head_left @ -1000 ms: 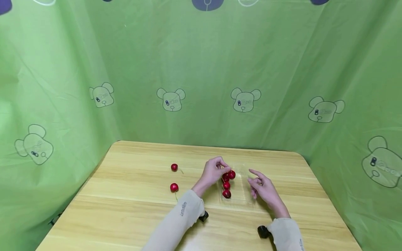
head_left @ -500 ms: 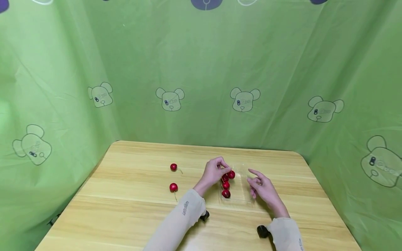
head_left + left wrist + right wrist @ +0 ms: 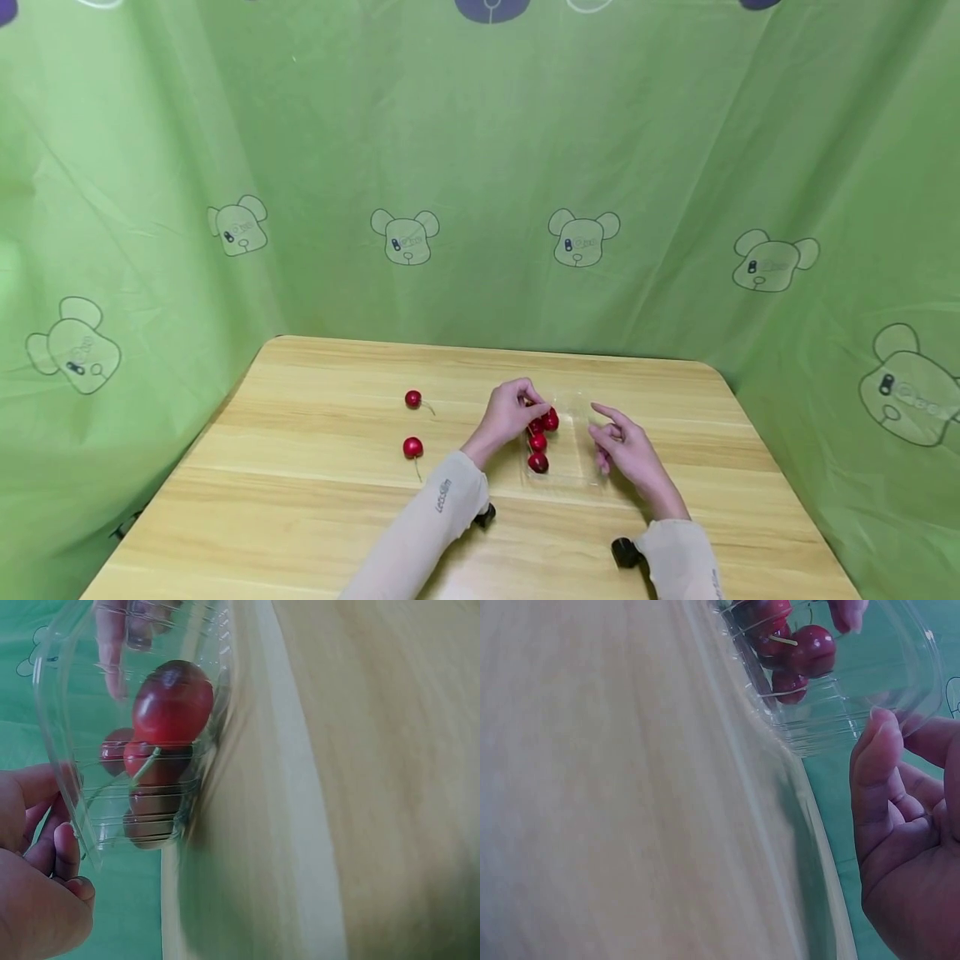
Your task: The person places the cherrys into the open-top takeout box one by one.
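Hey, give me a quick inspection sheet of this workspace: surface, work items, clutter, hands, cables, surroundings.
Surface: wooden table.
Work items: clear plastic tray holding red cherries; two loose cherries lie left of it.
Clutter: nothing seen.
Hands: left hand at the tray's far left with fingers curled, pinch unclear; right hand beside the tray, fingers relaxed, holding nothing.
Cables: nothing seen.
Surroundings: green bear-print curtain on three sides.
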Tool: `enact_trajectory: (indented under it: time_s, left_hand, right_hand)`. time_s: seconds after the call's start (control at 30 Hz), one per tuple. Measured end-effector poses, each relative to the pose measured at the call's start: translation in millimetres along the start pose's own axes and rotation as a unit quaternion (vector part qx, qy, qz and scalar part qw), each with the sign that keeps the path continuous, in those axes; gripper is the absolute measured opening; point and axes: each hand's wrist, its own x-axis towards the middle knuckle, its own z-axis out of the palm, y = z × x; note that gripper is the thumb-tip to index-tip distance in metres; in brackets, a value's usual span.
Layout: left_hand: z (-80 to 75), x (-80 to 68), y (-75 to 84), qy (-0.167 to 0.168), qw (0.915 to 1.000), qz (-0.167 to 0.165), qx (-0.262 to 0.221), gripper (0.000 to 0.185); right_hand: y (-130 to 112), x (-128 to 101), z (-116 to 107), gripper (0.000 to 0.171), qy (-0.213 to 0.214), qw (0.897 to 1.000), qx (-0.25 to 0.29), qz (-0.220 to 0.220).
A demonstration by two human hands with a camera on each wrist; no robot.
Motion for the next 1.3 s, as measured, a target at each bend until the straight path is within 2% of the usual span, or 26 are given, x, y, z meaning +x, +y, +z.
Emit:
enact_trajectory:
  time_s: [0.33, 0.8, 1.07, 1.3]
  left_hand:
    - [-1.5, 0.4, -5.7, -0.004, 0.9995, 0.006, 0.032, 0.016]
    - [1.4, 1.5, -7.8, -0.004, 0.9968, 0.040, 0.069, 0.020]
    - [2.5, 4.3, -9.4, -0.010, 0.9915, 0.062, 0.114, 0.015]
    - [3.1, 5.2, -7.8, -0.015, 0.9907, 0.067, 0.117, 0.011]
  right_hand:
    - [1.2, 1.3, 1.7, 0.060, -0.002, 1.000, 0.004, -0.001]
    - [0.8, 0.7, 0.7, 0.059, 0.000, 1.000, 0.001, -0.001]
    - [2.0, 1.1, 0.3, 0.061, -0.002, 1.000, 0.002, -0.001]
    - [1.7, 0.5, -0.4, 0.060, 0.001, 1.000, 0.001, -0.001]
